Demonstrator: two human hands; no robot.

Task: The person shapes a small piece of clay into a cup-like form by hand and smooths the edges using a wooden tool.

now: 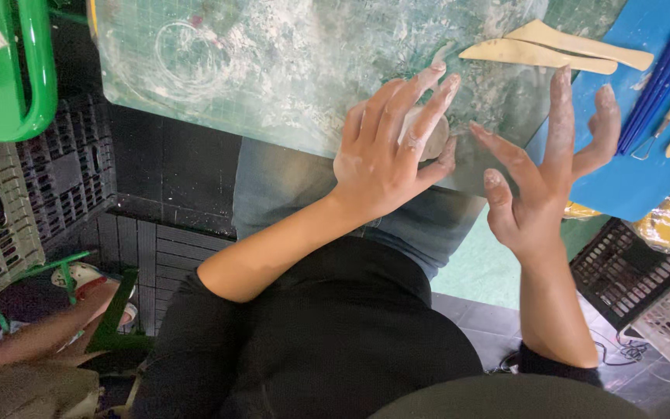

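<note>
My left hand (385,147) lies palm down over a pale lump of clay (426,133), pressing it against the near edge of a green cutting mat (273,62) dusted with white powder. Only a small part of the clay shows between the fingers. My right hand (540,178) hovers just to the right of it with fingers spread apart and smeared with white dust, holding nothing. Two flat wooden modelling tools (552,48) rest on the mat beyond the right hand.
A blue board (630,171) to the right carries blue rods (664,74) and wooden-handled tools. Plastic crates stand at the left (9,209) and lower right (630,271). A green plastic object (9,85) sits upper left. Another person's limb (40,334) shows lower left.
</note>
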